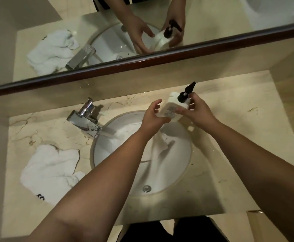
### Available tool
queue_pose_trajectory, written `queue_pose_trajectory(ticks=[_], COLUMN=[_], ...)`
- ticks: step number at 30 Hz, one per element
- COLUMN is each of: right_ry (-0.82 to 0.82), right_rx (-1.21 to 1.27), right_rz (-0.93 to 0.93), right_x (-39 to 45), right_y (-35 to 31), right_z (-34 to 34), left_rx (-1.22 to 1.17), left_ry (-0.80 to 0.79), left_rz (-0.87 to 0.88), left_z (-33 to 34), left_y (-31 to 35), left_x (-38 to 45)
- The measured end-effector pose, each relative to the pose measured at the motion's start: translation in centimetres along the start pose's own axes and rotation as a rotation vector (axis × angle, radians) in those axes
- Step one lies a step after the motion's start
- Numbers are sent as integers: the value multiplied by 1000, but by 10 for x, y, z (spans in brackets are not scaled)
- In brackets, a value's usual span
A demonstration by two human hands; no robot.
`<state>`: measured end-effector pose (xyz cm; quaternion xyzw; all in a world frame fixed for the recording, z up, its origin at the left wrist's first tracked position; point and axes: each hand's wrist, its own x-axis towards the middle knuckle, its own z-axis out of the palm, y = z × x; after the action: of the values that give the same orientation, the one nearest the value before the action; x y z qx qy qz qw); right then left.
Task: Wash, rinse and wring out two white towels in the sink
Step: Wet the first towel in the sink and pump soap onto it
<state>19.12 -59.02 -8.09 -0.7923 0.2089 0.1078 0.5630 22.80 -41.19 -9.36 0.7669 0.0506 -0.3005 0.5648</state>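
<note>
A white soap bottle [170, 109] with a black pump [185, 93] is held over the far rim of the round white sink [97, 154]. My right hand [198, 110] grips the bottle near its neck. My left hand [153, 116] cups the bottle's lower side, fingers loosely curled round it. One white towel [160, 145] lies wet in the basin under my forearms. The second white towel [50, 170] is crumpled on the marble counter left of the sink.
A chrome tap [85, 119] stands at the sink's far left with its spout over the basin. The drain [146, 188] sits at the basin's near side. A mirror with a dark wooden frame [142, 62] runs along the back wall. The marble counter [230, 137] stretches right.
</note>
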Motion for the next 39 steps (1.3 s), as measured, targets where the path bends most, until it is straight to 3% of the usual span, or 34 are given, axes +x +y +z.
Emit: queue_pose_trajectory(ticks=[6,11,14,18,26,33,39], right_ry=[-296,-159,-46,29,-117,-224,-182], right_rx=[132,63,-141,-215,-502,-515,-559], right_rz=[10,24,-79,-236,-143,-84,-98], right_x=[-27,-50,-72,-99,-129,-132,-137], right_y=[-22,-24,-36,-38,-25,-8,-9], right_z=[19,52,94,132,171,197,202], left_rx=[121,218,235,240,166,74,-108], left_ry=[-73,5,74,110,72,93,132], left_rz=[80,37,23,22,-75,-128,-149], left_z=[-49,-56,-70,-77,-74,-72,-66], left_y=[-25,-37,-54,-76,-131,-160,-166], left_x=[-34,-63,-86,-111,-156,-179,-187])
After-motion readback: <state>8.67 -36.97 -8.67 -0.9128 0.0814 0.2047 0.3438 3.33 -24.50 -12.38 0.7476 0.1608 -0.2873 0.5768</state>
